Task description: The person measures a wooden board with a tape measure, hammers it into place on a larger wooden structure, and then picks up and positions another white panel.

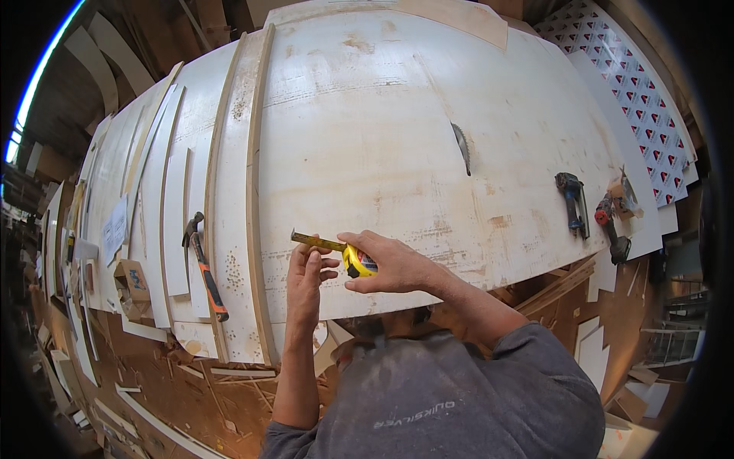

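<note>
My right hand (pixel 394 264) is wrapped round a yellow and black tape measure (pixel 365 263) above the near edge of the white worktable (pixel 367 183). A short length of its yellow blade (pixel 327 242) is drawn out to the left, with the hooked end showing. Against that blade, the thumb and fingertips of my left hand (pixel 307 275) are closed from below; exactly how they grip it is partly hidden. The wooden strip fixed across the tabletop is nearest on the left of my left hand.
A circular saw blade (pixel 462 149) stands up through the table. Two power tools, a blue one (pixel 570 200) and a red one (pixel 606 217), lie at the right. Left are a hammer (pixel 205 268), white strips (pixel 176 222) and an open cardboard box (pixel 132 284). Offcuts litter the floor.
</note>
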